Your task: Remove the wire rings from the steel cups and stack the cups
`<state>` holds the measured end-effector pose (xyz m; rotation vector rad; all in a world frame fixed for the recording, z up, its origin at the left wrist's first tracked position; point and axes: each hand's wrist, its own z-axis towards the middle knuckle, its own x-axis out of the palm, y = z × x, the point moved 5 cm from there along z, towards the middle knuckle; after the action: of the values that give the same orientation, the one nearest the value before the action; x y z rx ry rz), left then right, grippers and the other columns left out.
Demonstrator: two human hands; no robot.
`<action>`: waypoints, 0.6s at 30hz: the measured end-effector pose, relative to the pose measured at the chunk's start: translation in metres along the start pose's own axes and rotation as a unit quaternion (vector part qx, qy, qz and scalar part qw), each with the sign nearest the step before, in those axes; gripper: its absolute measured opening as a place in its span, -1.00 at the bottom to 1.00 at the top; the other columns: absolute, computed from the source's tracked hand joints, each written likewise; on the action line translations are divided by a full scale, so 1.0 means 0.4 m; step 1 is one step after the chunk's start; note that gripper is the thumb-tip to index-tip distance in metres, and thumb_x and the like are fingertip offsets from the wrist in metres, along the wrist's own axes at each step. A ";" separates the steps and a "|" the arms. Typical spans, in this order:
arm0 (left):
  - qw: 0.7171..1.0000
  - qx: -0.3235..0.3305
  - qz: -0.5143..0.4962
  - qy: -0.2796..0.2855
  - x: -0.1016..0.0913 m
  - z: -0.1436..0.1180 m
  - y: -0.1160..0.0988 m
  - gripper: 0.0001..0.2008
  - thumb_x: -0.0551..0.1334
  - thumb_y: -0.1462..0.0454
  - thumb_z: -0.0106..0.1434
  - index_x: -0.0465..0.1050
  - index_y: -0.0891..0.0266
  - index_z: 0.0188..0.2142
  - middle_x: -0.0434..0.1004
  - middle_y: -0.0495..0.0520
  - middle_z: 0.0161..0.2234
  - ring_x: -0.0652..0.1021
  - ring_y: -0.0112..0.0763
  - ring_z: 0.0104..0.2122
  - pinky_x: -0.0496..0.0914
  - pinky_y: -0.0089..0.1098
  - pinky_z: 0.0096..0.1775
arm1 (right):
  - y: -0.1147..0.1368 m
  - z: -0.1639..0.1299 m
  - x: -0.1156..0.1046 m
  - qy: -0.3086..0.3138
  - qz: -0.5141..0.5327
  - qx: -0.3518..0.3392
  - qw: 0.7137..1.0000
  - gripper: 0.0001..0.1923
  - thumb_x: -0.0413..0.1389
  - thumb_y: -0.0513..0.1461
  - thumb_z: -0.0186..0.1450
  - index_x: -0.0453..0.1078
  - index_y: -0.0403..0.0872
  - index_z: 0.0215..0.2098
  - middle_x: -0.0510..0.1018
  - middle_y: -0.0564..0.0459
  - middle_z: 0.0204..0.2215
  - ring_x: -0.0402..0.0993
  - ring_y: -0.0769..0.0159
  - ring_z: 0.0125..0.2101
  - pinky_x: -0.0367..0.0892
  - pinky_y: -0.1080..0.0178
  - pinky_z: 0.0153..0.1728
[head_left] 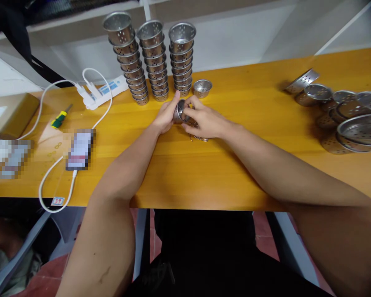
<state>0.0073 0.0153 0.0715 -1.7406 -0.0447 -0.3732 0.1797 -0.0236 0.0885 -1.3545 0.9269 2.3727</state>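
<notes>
At mid-worktop, left hand [166,116] and right hand [204,121] both close around one small perforated steel cup [180,111], held just above the yellow wooden worktop [235,165]. Three tall stacks of cups [154,60] stand finished behind; a loose heap of cups [343,115] waits right.

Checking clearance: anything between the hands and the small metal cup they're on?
Nothing visible. The left hand and right hand both already grip the perforated metal cup directly, above the table. The loose cup and the three stacks stand behind it, apart from the hands.
</notes>
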 end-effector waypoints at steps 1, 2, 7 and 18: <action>1.000 -0.002 0.014 0.004 0.003 -0.002 0.000 -0.26 0.29 -0.34 0.81 0.57 0.12 -0.33 0.59 0.01 -0.44 0.58 -0.42 -0.45 0.44 -0.37 -0.35 | 0.002 0.000 -0.006 0.005 0.002 -0.012 1.000 -0.75 0.37 -0.05 0.70 0.62 0.02 0.23 0.52 -0.25 0.43 0.69 -0.10 0.03 0.67 -0.16 0.09; 1.000 -0.003 0.024 0.007 0.004 -0.002 0.001 -0.27 0.30 -0.33 0.81 0.56 0.11 -0.33 0.60 0.01 -0.44 0.58 -0.40 -0.44 0.44 -0.35 -0.34 | 0.004 0.001 -0.012 0.010 0.004 -0.020 1.000 -0.80 0.36 -0.08 0.68 0.60 0.02 0.16 0.56 -0.23 0.36 0.66 -0.04 -0.02 0.63 -0.10 0.04; 1.000 0.008 0.022 0.006 -0.004 0.013 0.012 -0.35 0.31 -0.13 0.88 0.54 0.13 -0.35 0.66 0.05 -0.39 0.57 -0.38 -0.36 0.48 -0.25 -0.16 | -0.002 0.009 -0.037 0.000 0.032 -0.031 0.999 -0.81 0.32 -0.08 0.68 0.48 0.03 -0.02 0.63 -0.12 0.02 0.54 0.03 -0.13 0.45 0.00 -0.05; 0.999 0.011 -0.038 0.018 -0.017 0.043 0.033 -0.29 0.39 -0.42 0.71 0.72 0.17 -0.14 0.67 0.02 -0.32 0.80 -0.33 -0.26 0.63 -0.38 -0.24 | -0.020 0.021 -0.048 -0.050 0.090 -0.025 0.994 -0.42 0.29 0.26 0.82 0.54 0.04 -0.16 0.57 -0.11 -0.12 0.57 -0.03 -0.05 0.55 -0.05 0.13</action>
<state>0.0078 0.0302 0.0542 -1.7130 -0.0879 -0.4579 0.1886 -0.0104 0.1044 -1.2040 1.0046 2.5870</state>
